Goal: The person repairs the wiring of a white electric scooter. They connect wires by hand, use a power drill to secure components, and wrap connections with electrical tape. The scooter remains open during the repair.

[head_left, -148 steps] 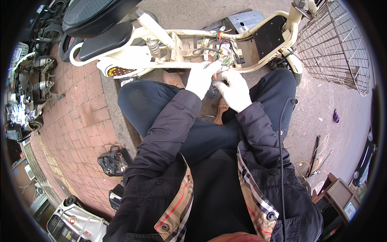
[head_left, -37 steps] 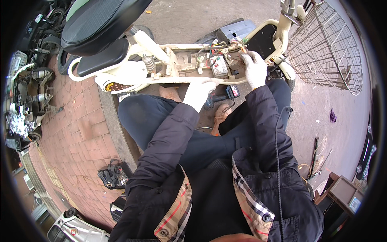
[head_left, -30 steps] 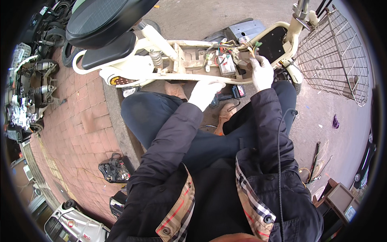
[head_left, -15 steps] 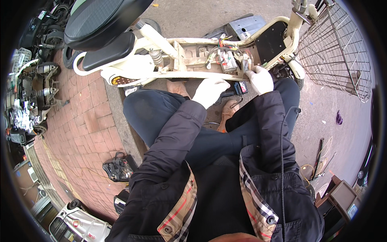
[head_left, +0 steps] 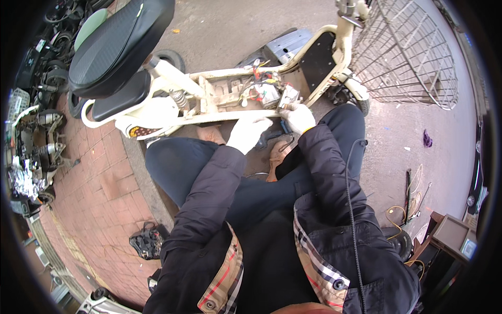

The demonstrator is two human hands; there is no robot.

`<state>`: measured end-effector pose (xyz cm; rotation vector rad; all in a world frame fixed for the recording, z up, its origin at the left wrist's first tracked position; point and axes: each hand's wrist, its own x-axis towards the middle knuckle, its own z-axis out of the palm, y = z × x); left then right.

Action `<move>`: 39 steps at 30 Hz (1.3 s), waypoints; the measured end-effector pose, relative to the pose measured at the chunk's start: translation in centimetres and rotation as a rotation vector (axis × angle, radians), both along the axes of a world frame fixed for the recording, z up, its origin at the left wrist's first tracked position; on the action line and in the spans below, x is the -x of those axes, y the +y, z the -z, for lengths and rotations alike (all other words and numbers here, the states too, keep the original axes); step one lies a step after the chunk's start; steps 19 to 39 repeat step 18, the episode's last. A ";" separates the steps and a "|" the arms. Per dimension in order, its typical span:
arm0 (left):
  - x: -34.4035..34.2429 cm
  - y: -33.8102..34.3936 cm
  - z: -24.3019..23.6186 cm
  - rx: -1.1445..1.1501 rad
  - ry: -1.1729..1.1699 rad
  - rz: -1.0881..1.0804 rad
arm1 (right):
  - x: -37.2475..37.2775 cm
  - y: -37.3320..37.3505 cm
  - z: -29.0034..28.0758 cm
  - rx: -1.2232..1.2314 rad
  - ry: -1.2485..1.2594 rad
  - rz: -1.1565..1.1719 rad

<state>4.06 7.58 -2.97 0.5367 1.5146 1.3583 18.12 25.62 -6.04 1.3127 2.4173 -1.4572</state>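
In front of me stands a cream electric scooter (head_left: 183,121) with its floor compartment open. Loose coloured wires (head_left: 257,78) and a silver box (head_left: 269,96) lie inside it. My right hand (head_left: 299,118), in a white glove, has its fingers closed on a small silver metal block (head_left: 289,96) at the compartment's near edge. My left hand (head_left: 250,133), also gloved in white, is closed in a pinch by the near frame tube; whatever its fingertips hold is hidden. Below the hands, between my feet, rests a dark tool (head_left: 269,138), partly covered.
A black seat (head_left: 121,44) rises at the left and a wire basket (head_left: 413,57) at the right. Beyond the frame lies a grey panel (head_left: 288,46). A black bag (head_left: 148,240) sits on the brick paving; scooter parts (head_left: 49,123) crowd the far left.
The whole view has shifted, so the scooter and both hands appear farther left. The silver block at my right fingers is now tilted and shows a brighter face. Both hands stay close together.
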 end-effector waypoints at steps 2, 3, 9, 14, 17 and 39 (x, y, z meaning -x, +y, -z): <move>-0.1 0.2 0.1 -0.017 0.007 0.017 | -0.4 -0.1 -0.5 -0.018 0.005 -0.025; 0.0 0.3 0.2 -0.026 0.065 0.035 | -0.5 -0.2 -0.8 0.014 0.006 -0.025; -0.2 -0.1 -0.1 -0.003 0.100 0.039 | -1.1 -1.0 -3.2 -0.014 -0.095 -0.067; 0.5 -0.6 0.5 0.117 0.146 0.108 | -1.1 -1.4 -5.9 -0.205 -0.060 -0.037; 0.6 -1.1 1.2 0.086 0.176 0.076 | -0.5 -1.5 -7.8 -0.255 0.041 0.052; 0.7 -1.1 1.4 0.117 0.200 0.089 | -0.4 -1.6 -8.5 -0.302 0.116 0.079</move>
